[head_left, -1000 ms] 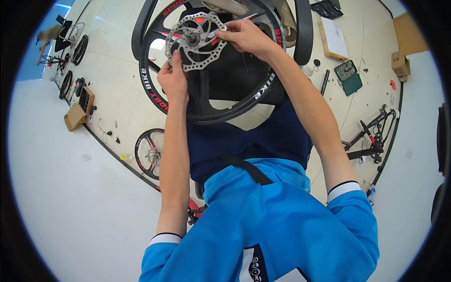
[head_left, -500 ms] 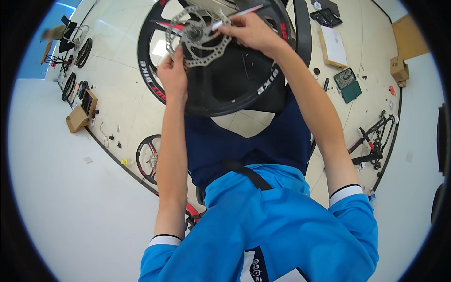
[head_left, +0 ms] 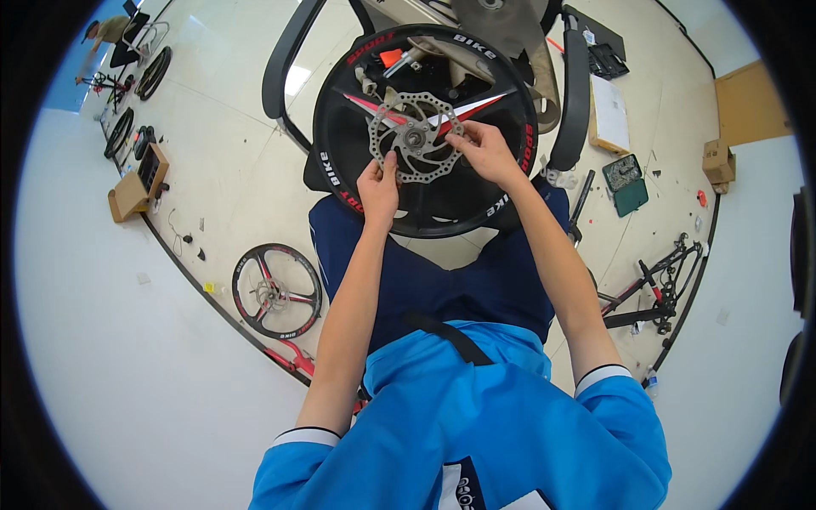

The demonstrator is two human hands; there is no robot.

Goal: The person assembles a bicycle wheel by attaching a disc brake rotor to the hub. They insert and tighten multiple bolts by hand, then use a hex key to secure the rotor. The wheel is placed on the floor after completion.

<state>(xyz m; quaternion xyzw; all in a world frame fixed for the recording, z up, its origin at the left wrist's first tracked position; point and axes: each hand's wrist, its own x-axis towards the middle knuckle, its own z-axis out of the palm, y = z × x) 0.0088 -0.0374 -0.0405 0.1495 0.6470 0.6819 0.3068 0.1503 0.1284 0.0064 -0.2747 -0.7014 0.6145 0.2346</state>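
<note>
A black bicycle wheel (head_left: 433,208) with red and white marked spokes lies across my lap, hub side up. Over its centre sits a silver perforated brake rotor (head_left: 418,177), around the hub (head_left: 414,138). My left hand (head_left: 379,189) is closed on the rotor's lower left edge, thumb on top. At the rotor's right edge, my right hand (head_left: 488,155) pinches the rim between thumb and fingers. Whether the rotor sits fully flush on the hub I cannot tell. Through the wheel's far gap shows a metal tool with a red part (head_left: 392,59).
A chair's black armrests (head_left: 576,93) (head_left: 285,68) flank the wheel. Another wheel (head_left: 310,306) lies on the floor at left, a bike frame (head_left: 650,293) at right. A green case (head_left: 631,197) is open nearby. Cardboard boxes (head_left: 129,197) and a person (head_left: 106,32) are at far left.
The wheel has come lower and more fully into view. My right hand has shifted from near the hub to the rotor's right edge; my left hand stays at its lower left.
</note>
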